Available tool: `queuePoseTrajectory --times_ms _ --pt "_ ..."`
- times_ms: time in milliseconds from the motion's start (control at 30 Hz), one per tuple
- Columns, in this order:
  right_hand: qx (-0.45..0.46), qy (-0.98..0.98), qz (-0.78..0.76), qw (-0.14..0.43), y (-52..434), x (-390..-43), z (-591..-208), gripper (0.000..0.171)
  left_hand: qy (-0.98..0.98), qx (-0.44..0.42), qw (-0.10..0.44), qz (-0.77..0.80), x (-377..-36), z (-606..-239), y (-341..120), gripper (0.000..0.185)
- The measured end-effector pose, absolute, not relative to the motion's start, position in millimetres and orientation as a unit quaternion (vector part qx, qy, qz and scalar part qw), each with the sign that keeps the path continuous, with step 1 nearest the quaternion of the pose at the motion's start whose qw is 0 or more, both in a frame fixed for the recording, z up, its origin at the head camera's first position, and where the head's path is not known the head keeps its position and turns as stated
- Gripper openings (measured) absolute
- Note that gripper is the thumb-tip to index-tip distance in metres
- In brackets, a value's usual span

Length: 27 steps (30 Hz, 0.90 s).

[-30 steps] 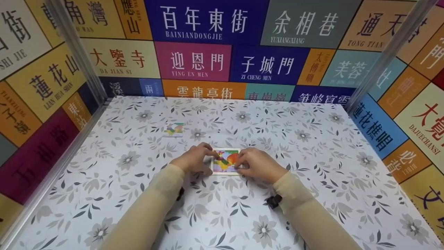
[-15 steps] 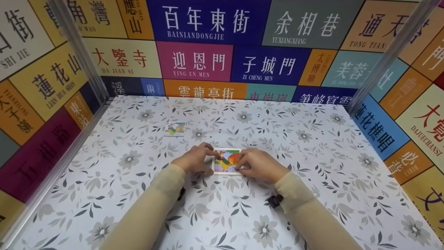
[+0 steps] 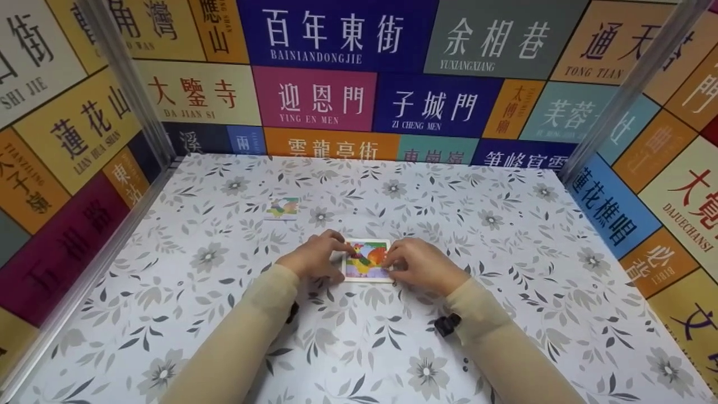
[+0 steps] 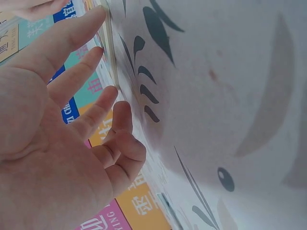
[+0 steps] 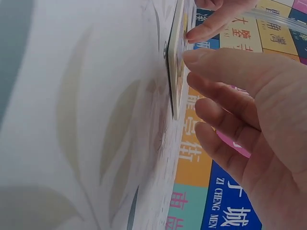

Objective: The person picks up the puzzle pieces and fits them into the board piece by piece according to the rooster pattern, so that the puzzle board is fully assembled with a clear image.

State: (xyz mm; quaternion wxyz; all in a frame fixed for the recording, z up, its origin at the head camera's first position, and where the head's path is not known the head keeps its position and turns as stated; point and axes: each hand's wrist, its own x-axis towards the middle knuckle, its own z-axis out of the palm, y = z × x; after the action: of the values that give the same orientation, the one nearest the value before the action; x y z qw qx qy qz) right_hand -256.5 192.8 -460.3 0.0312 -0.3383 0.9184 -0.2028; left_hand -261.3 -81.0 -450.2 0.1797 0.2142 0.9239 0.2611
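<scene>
A small flat picture board (image 3: 364, 261) with a pale rim and a colourful bird lies on the table between both hands. My left hand (image 3: 317, 257) is at its left side, one finger reaching over onto the picture and the thumb by the lower left corner. In the left wrist view the fingers (image 4: 79, 76) are spread, mostly straight, against the board's edge. My right hand (image 3: 422, 266) touches the right side. In the right wrist view its thumb (image 5: 216, 62) rests on the board's surface, with the other fingers loosely bent beside it.
A card (image 3: 282, 208) with a similar picture lies farther back on the left. White cloth with grey flowers and leaves covers the table (image 3: 493, 224). Walls of coloured panels with characters (image 3: 325, 98) enclose the back and sides.
Both hands stay at the board's sides, and the board keeps its place. The right fingertips have shifted only slightly at the right edge.
</scene>
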Motion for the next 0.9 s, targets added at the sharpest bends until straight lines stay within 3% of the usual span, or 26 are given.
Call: queuePoseTrajectory --times_ms 900 --pt "-0.344 0.913 -0.219 0.027 195.3 -254.5 -464.3 0.015 0.929 0.209 0.18 0.246 -259.8 -450.7 -80.3 0.06"
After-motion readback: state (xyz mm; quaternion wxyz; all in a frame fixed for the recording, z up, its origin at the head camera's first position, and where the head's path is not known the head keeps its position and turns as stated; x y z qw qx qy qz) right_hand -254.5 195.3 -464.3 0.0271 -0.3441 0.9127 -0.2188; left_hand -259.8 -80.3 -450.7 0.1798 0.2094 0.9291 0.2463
